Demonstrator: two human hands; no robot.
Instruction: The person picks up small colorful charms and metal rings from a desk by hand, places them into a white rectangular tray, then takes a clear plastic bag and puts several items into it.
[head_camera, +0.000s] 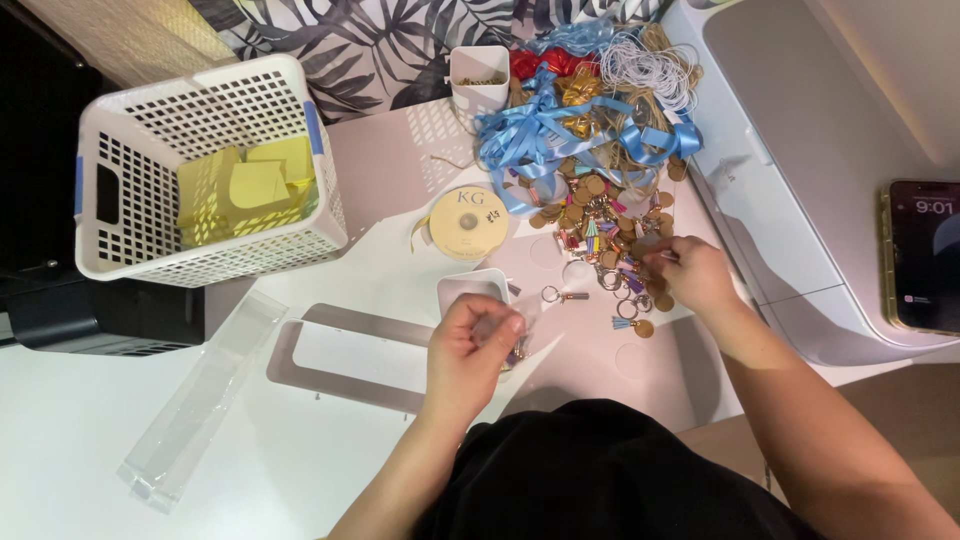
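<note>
A dark smartphone with a lit screen (925, 255) is seen at the far right, laid on a pale grey surface; white figures are shown at the top of the black display. A round pale yellow label on a ribbon spool (468, 222) is found near the middle of the bench (80, 440), with dark lettering printed on it. A long clear plastic sleeve package (200, 395) is laid diagonally at the lower left. A small clear plastic bag (520, 335) is pinched in the left hand (470, 345).

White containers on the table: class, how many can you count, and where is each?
3. A white lattice basket at far left, a small white cup at top centre, and a small white tray beside the left hand. Others may be hidden.
</note>
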